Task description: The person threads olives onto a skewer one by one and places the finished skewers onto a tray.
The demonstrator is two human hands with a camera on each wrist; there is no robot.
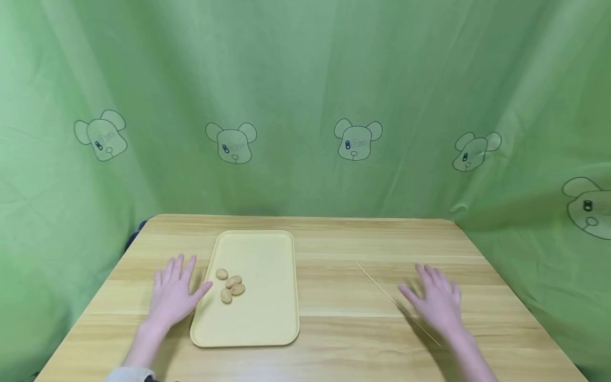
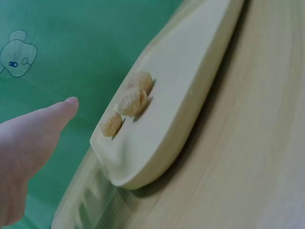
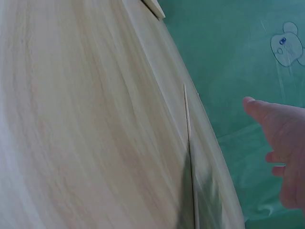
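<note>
My left hand (image 1: 173, 295) is spread beside the left edge of a cream rectangular tray (image 1: 267, 318), its thumb reaching over the rim. It holds nothing. Several small tan, rough-skinned lumps, like nuts or small potatoes (image 1: 226, 295), lie in the tray's left half; the left wrist view shows them (image 2: 132, 101) close up. Over on the right, a thin wooden stick (image 1: 382, 289) lies slantwise on the table. Above its nearer half hovers my right hand (image 1: 436, 302), fingers extended and nothing held. In the right wrist view the stick (image 3: 188, 129) runs away under the hand's shadow.
The pale wood table (image 1: 343, 350) has rounded far corners. A green curtain (image 1: 296, 79) printed with bear heads hangs behind it and along both sides. Something dark (image 1: 133, 239) shows past the table's far left corner.
</note>
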